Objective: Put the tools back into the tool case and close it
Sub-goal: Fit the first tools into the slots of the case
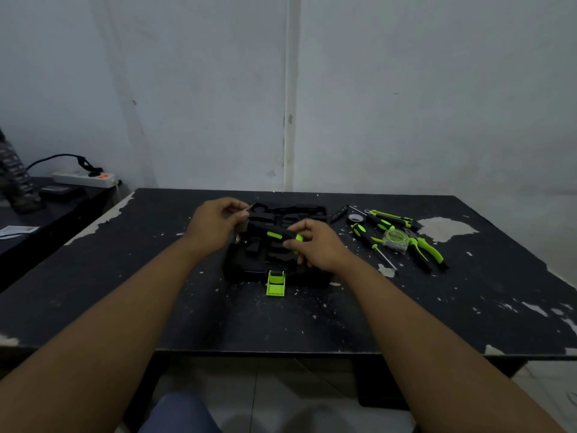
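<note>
a black tool with green grip inserts (274,235) is held over the open tool case (281,245) by both hands. its green-tipped end is pinched by the right hand (315,246), fingers closed on it; its far end, where a dull metal part seems to show, is covered by the left hand (215,221), whose fingers are curled at that end, though whether they are truly clamped on the tool cannot be told. the tool lies roughly level across the moulded black tray, above its recesses; whether it is seated in one cannot be judged.

the case lies flat in the middle of the black table (312,323), lid half towards the wall, its green latch (275,282) folded out towards the person. well to the right, still outside the case, are a screwdriver (371,240), a tape measure (396,240), pliers (427,250), a roll of tape (355,218), another black-and-green tool (393,216) and a thin dark tester-like tool (338,213).

most of the task is judged to remain. the tool could be pressed into the wrong recess, since the black tray is poorly lit and its shapes are hard to read; left proud, it would block the lid and latch. the light case could also be shoved along the table if one end is forced down.

no brand, label or writing can be read.
</note>
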The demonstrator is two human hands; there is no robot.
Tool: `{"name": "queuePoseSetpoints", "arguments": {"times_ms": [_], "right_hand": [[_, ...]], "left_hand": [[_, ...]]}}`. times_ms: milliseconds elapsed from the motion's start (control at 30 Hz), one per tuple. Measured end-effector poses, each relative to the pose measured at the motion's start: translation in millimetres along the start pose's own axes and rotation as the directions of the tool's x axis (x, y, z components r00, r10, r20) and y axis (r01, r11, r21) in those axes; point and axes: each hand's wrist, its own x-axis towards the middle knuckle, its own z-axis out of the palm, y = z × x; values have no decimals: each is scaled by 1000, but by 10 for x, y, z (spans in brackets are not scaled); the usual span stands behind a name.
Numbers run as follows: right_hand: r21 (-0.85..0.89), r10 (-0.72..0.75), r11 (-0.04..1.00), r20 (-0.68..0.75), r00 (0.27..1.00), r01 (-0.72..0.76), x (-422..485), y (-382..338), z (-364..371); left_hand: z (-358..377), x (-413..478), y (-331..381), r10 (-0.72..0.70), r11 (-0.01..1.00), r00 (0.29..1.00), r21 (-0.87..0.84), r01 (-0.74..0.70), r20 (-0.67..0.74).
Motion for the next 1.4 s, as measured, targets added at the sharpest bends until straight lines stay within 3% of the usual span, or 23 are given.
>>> {"name": "queuePoseSetpoints", "arguments": {"times_ms": [167,267,367,500,667,767,833,967,1200,1400], "right_hand": [[-4,-40,999,94,995,41,20,-177,-115],[-101,-84,991,13,996,85,19,-149,-103],[-80,-95,993,-107,990,87,-10,-79,-42],[-138,-108,987,-160,981,86,-87,3,40],[-337,-233,924,-121,965,181,-113,97,179],[-367,-239,911,-102,966,186,-163,127,187],[-357,-227,917,-98,969,179,-176,165,175],[-357,-206,918,-55,977,173,-146,224,170],[-353,-167,919,57,984,176,-147,250,127],[-354,-167,917,80,983,185,-145,259,109]], "left_hand": [[-31,34,27,-19,983,1000,-186,15,-17],[-39,-27,-43,-47,964,997,-259,61,63],[-16,-88,-103,-164,905,968,-361,225,193],[73,-119,-28,-379,764,902,-480,432,209],[204,-180,-146,-420,840,899,-323,436,120],[191,-212,-258,-382,922,920,-35,386,82],[173,-243,-229,-361,932,929,21,361,77],[146,-278,-164,-337,935,938,142,324,83],[156,-379,-124,-328,929,944,188,318,22],[181,-451,-40,-169,859,986,493,139,17]]}}
